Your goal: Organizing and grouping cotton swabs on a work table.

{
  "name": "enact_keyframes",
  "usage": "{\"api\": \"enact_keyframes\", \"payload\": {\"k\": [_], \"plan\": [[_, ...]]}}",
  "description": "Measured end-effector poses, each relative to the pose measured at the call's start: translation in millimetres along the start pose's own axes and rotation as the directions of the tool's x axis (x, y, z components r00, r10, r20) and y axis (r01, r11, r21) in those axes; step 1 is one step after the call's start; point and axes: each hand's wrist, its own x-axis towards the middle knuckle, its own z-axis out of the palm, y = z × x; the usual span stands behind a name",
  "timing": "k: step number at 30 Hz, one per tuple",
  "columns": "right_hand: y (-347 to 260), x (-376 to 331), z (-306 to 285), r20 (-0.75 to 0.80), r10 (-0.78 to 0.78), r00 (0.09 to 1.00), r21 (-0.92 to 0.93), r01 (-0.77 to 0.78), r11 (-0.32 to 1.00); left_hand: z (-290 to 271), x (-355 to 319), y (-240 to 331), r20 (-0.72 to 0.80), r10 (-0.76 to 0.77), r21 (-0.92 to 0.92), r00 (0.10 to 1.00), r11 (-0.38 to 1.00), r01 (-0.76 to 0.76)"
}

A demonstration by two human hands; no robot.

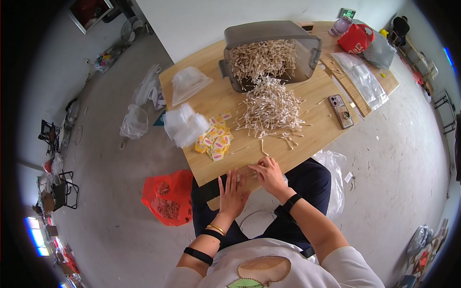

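A small row of cotton swabs (247,175) lies at the table's near edge, between my two hands. My left hand (232,196) rests beside its left end, fingers stretched out and spread, thumb side toward the swabs. From the right, my right hand (270,175) reaches over the row with bent fingers closed on the swabs; its palm hides part of them. Just beyond is a large heap of loose cotton swabs (271,108), spilling from a grey translucent bin (269,30) tipped on its side. Some single swabs lie scattered in front of the heap.
Left of the heap are yellow-and-white paper labels (218,143), a stack of clear small bags (185,126) and a plastic bag (189,82). A phone (340,111) and flat plastic sheets (361,80) lie at right. A red bag (152,204) stands on the floor.
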Motion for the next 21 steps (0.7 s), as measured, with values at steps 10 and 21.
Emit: {"api": "enact_keyframes", "payload": {"k": [10, 21], "plan": [[4.5, 0.6, -4.0, -0.024, 0.046, 0.999, 0.121, -0.043, 0.992, -2.7, -4.3, 0.5, 0.002, -0.049, -0.013, 0.999, 0.999, 0.049], [12.4, 9.0, -7.1, -0.137, 0.184, 0.973, 0.057, -0.177, 0.982, -1.3, -7.5, -1.9, -0.002, -0.049, -0.009, 0.999, 0.999, 0.049]]}}
